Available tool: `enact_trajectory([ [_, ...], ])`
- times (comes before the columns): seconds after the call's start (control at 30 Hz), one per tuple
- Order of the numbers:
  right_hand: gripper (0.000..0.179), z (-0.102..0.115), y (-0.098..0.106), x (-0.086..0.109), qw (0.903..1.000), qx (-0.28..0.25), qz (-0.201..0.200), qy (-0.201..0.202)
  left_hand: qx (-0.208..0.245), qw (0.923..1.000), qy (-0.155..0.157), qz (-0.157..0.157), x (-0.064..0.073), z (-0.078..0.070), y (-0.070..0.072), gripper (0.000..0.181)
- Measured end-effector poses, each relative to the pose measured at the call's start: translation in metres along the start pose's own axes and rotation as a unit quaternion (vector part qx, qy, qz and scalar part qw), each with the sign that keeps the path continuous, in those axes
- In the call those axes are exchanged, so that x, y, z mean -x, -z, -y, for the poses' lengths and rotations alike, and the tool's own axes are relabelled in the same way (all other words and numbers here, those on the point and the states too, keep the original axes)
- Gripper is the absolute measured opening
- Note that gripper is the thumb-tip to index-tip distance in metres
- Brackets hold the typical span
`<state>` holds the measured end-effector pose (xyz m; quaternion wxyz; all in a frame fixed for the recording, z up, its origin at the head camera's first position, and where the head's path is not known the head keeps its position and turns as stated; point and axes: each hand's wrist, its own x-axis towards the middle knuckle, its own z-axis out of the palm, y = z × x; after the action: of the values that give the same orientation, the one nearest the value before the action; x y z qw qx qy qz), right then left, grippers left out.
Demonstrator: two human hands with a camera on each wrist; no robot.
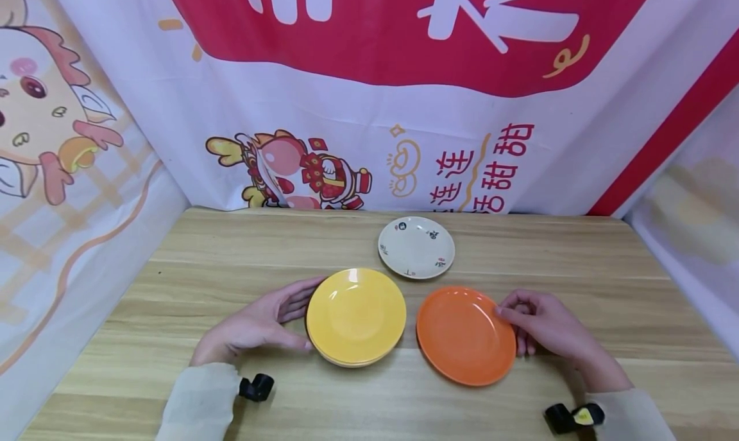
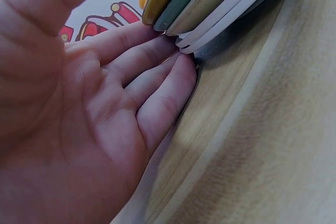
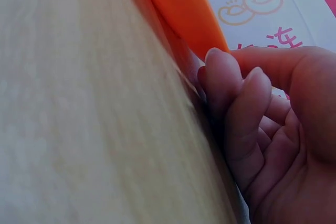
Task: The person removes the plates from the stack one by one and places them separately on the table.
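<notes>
Pale sleeves (image 1: 199, 402) foremost; right hand (image 1: 548, 322) at the orange plate (image 1: 464, 338).
From my remote view, this hand pinches the plate's right rim, the plate lying to its left, just beside the yellow-topped stack (image 1: 356, 316), whose left edge my left hand (image 1: 262, 320), thumb and fingers spread, touches.

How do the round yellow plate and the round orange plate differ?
The round yellow plate tops a stack of plates; beneath the round orange plate no stack shows. The left hand is beside the yellow plate's stack, while the right hand pinches the orange plate. Both plates are glossy.
</notes>
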<state>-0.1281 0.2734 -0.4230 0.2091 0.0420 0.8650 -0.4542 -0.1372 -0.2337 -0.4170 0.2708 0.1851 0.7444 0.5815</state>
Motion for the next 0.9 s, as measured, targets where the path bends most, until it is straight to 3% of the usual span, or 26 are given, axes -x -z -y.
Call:
enact_trajectory([
  [0.9, 0.04, 0.0013, 0.0013, -0.0011, 1.0, -0.001, 0.003, 0.006, 0.002, 1.0, -0.002, 0.0, 0.0012, -0.0003, -0.0006, 0.107],
])
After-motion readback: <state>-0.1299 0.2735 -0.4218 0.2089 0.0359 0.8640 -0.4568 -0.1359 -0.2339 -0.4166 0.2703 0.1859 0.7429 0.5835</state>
